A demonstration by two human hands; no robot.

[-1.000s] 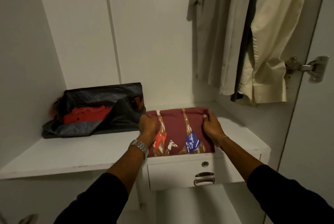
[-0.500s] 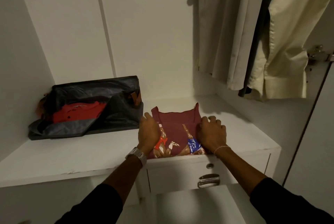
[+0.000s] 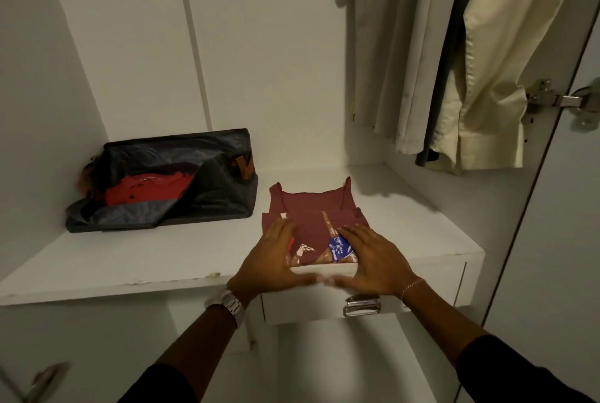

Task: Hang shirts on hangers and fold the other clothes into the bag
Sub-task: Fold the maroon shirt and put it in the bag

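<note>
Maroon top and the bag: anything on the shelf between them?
No. In the head view, only bare white shelf separates the folded maroon top from the open dark bag to its left.

Both hands, left hand [image 3: 271, 259] and right hand [image 3: 373, 261], lie spread flat on the folded maroon top [image 3: 313, 217] on the white shelf [image 3: 130, 259]. The thumbs seem to touch, though blurred. The dark bag [image 3: 181, 181] sits open to the left.

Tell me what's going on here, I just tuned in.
A person is folding a maroon top on the wardrobe shelf. Both hands, left and right, lie flat and open on its near edge. The bag sits open to the left with a red shirt inside. Shirts hang at right.
</note>
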